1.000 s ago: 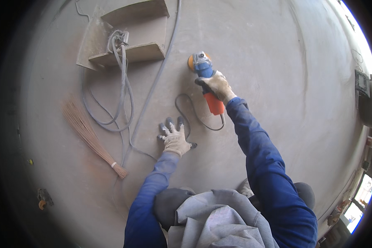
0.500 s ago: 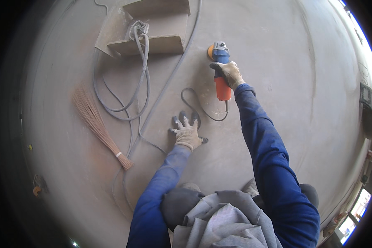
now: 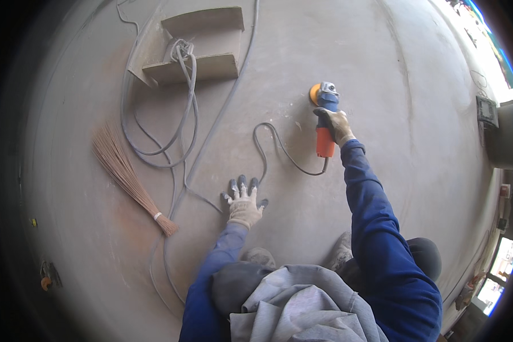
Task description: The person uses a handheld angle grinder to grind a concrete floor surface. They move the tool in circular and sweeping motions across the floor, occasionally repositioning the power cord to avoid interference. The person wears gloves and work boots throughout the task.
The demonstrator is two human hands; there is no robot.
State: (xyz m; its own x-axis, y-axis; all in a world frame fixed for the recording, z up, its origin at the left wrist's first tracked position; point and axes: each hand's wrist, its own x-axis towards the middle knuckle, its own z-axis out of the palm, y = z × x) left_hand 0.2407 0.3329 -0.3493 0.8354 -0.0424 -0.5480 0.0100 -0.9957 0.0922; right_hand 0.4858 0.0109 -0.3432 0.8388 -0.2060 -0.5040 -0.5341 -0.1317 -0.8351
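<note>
My right hand (image 3: 337,123), in a dusty glove, is wrapped round the blue body of an angle grinder (image 3: 325,142) with an orange rear end and a yellow disc (image 3: 314,94). Its dark cord (image 3: 290,158) leaves the rear and loops over the grey floor toward my other hand. Fingers spread, my gloved left hand (image 3: 244,206) rests with its palm toward the dusty floor and holds nothing. The far side of the disc is hidden by the tool's head.
Left of my left hand lies a bundled twig broom (image 3: 132,176). Beyond it, a pale open box (image 3: 202,68) holds a coil of grey cable (image 3: 191,108) that spills onto the floor (image 3: 290,228). A dark flat case (image 3: 487,111) stands at the far right.
The grinder and my right hand have shifted right and nearer to me in the picture. My left hand sits slightly lower and further left, still spread. The whole view has shifted a little.
</note>
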